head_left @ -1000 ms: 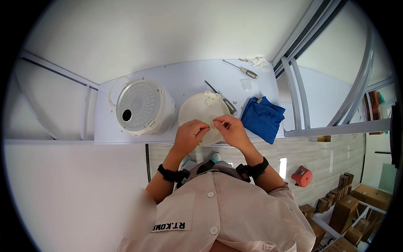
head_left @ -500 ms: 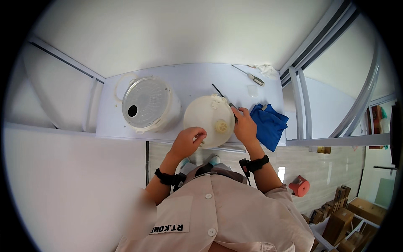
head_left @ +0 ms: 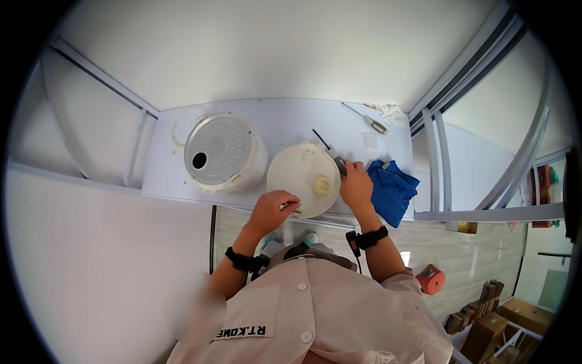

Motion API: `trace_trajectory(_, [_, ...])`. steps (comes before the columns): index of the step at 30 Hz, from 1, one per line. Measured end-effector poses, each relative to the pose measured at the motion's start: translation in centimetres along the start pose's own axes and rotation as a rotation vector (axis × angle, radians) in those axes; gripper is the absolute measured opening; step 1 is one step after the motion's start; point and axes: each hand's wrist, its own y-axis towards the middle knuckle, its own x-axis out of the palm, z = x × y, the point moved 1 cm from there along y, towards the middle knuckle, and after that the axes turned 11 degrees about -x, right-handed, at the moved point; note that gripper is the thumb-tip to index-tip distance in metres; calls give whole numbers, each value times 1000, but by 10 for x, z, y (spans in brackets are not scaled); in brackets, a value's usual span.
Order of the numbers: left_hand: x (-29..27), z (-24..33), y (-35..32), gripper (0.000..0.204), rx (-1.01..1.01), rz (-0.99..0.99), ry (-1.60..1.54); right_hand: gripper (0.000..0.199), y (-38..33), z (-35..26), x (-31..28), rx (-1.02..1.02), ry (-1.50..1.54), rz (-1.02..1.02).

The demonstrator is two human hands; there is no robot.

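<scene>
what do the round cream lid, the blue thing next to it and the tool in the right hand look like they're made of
The round cream lid looks like moulded plastic: smooth, matte, with shaped tabs at its rim. The blue thing seems to be soft cloth, since it lies crumpled in folds. The tool under the right hand looks like a screwdriver, with a thin dark shaft, probably metal, and a grey handle, likely plastic.

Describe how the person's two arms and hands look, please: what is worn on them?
Both hands, left hand and right hand, are bare, without gloves. Each wrist carries a black band: the left wrist band and the right wrist band, which has a small black unit with a thin cable hanging from it. Short light pink sleeves leave the forearms uncovered.
</scene>
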Motion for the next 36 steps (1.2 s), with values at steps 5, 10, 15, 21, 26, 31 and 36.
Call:
trace_trajectory(5, [0,-2,-2,11,-102,33,-76,45,-9,-8,-29,-24,44,64])
trace_trajectory(10, [5,-1,4,13,-115,60,-303,42,-26,-21,-79,15,242,157])
trace_trajectory(15, [10,-16,14,15,-267,29,-747,36,-49,-24,-118,3,761,112])
trace_trajectory(21, [5,-8,26,14,-368,-136,-1328,30,-70,-21,-137,-252,907,200])
trace_trajectory(26, [11,-10,29,14,-303,-262,-1541,33,-86,-31,-143,-131,1066,260])
trace_trajectory(31, [14,-7,32,11,-251,-375,-1513,34,-95,-26,-148,-115,1010,288])
trace_trajectory(36, [18,-2,33,11,-264,-361,-1465,34,-101,-31,-151,-117,985,296])
